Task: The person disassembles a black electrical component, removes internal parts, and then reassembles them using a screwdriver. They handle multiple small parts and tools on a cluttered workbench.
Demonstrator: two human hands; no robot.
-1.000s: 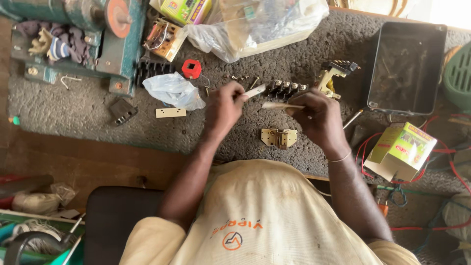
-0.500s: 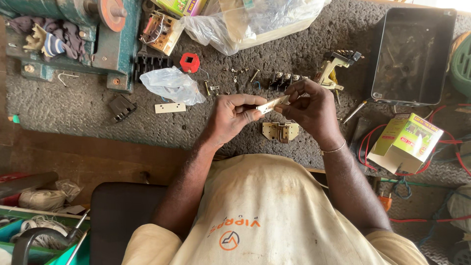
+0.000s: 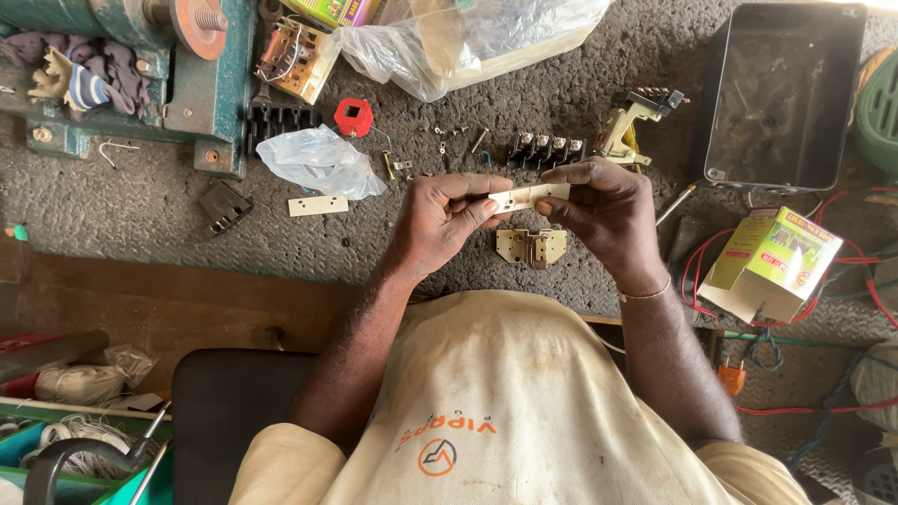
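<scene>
Both my hands hold a short cream-coloured strip (image 3: 530, 196) level above the rough grey workbench (image 3: 140, 215). My left hand (image 3: 440, 220) pinches its left end between thumb and fingers. The strip's right end is pinched by my right hand (image 3: 603, 210). Just below the strip a small beige metal bracket (image 3: 530, 247) lies on the bench. A second cream strip (image 3: 318, 205) lies to the left, beside a crumpled clear plastic bag (image 3: 318, 161).
A black terminal block (image 3: 547, 148), loose screws (image 3: 447, 138) and a red square bobbin (image 3: 354, 117) lie beyond my hands. A black metal tray (image 3: 781, 93) stands at right, a green-yellow carton (image 3: 772, 262) below it among red wires. A green machine (image 3: 122, 56) fills the top left.
My hands have come down from near the terminal block toward my body. The cream strip, first held slanted, now lies level between both hands.
</scene>
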